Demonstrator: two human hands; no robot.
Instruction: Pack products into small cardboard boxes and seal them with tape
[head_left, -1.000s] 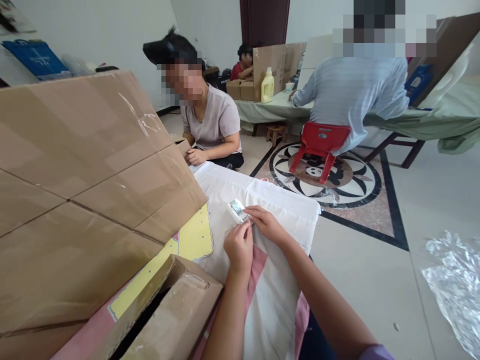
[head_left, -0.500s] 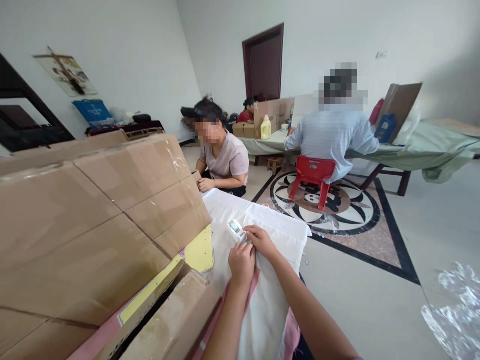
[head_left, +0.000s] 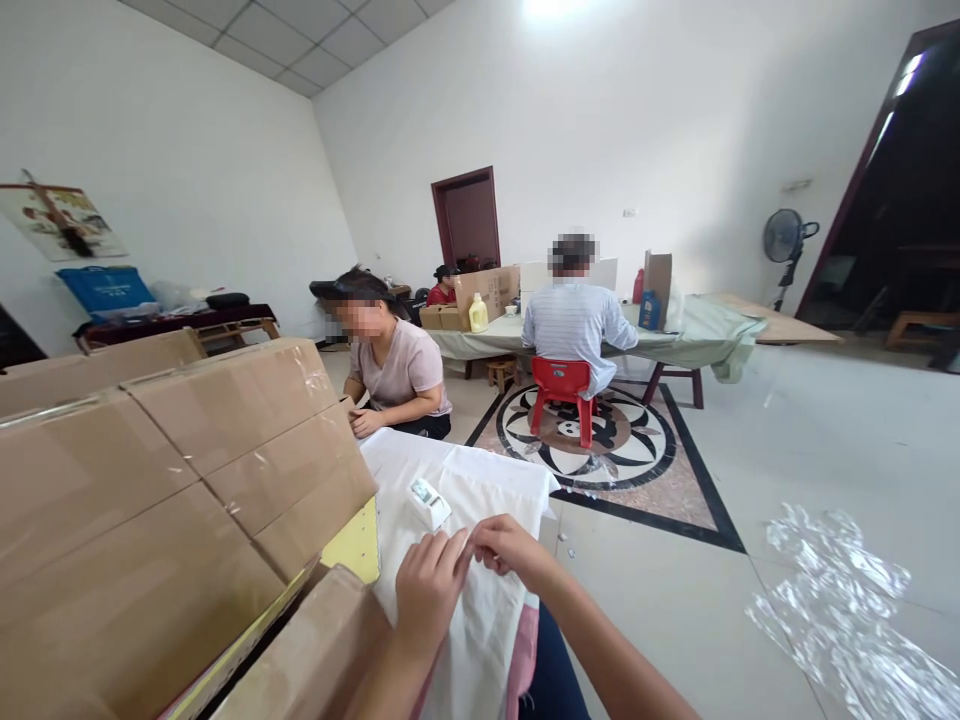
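Observation:
Over the white cloth (head_left: 480,625), my left hand (head_left: 430,578) and my right hand (head_left: 510,548) meet at the fingertips. The left hand's fingers are curled inward, back of the hand up. My right hand is closed in a pinch against them. Whatever is between the fingers is too small or hidden to make out. Just beyond my left hand, a small white box-shaped device with a screen (head_left: 430,503) rests on the cloth, apart from both hands.
Taped cardboard boxes (head_left: 247,430) rise on the left, with a yellow board (head_left: 356,545) beside them. A person (head_left: 401,365) sits across from me. Another sits on a red chair (head_left: 560,377) at a draped table (head_left: 480,345). Clear plastic wrap (head_left: 840,590) lies on the floor at right.
The view has swung up and right. My right hand has drawn back from the white device, and both hands now meet closer to me, with a gap to it.

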